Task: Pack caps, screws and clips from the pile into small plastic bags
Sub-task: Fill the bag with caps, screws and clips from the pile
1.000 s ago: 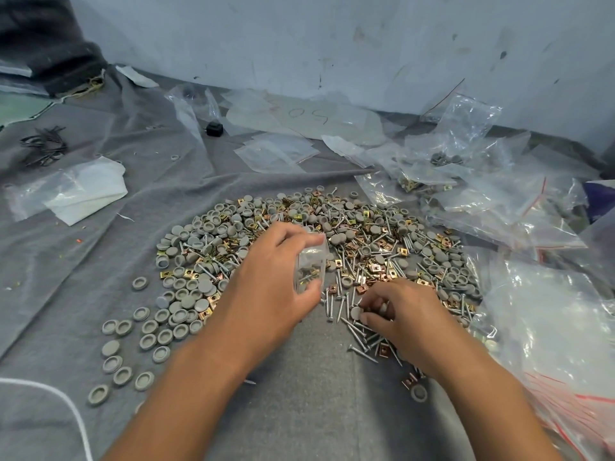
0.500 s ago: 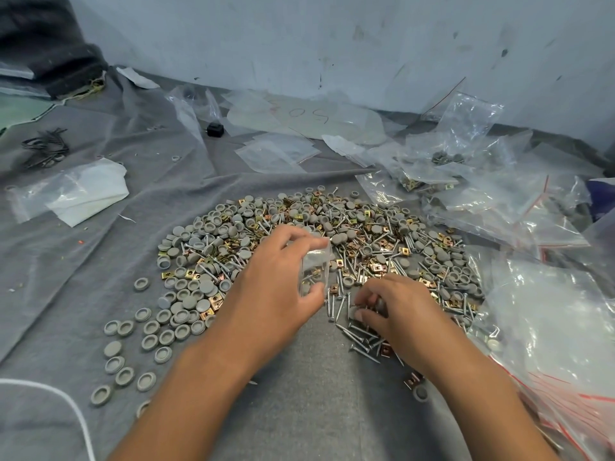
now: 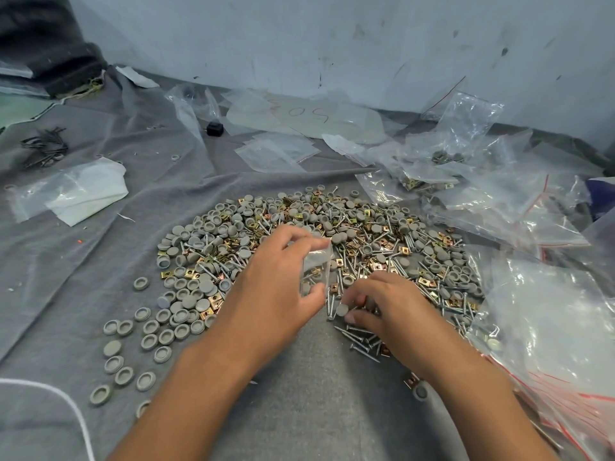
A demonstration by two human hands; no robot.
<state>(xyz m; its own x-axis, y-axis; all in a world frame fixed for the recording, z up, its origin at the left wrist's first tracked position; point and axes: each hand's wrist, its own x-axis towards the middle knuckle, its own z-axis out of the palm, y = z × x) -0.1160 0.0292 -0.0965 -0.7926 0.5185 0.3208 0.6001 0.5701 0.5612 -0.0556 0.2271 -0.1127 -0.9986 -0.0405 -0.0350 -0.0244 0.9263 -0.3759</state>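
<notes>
A wide pile (image 3: 332, 241) of grey round caps, silver screws and brass-coloured clips lies on a grey cloth (image 3: 299, 410). My left hand (image 3: 276, 287) holds a small clear plastic bag (image 3: 316, 267) upright over the pile's near edge, thumb under it and fingers on top; a few parts show inside. My right hand (image 3: 382, 304) rests just right of the bag, fingers curled on the pile's screws, with a grey cap (image 3: 341, 309) at its fingertips.
Loose grey caps (image 3: 146, 331) are scattered left of the pile. Heaps of clear bags (image 3: 549, 321), some with red seal strips, crowd the right side. Filled bags (image 3: 429, 181) lie behind. White paper in a bag (image 3: 76, 194) sits at left; a wall stands behind.
My right hand has slid slightly left towards the bag while gathering parts. The left hand keeps the bag almost still.
</notes>
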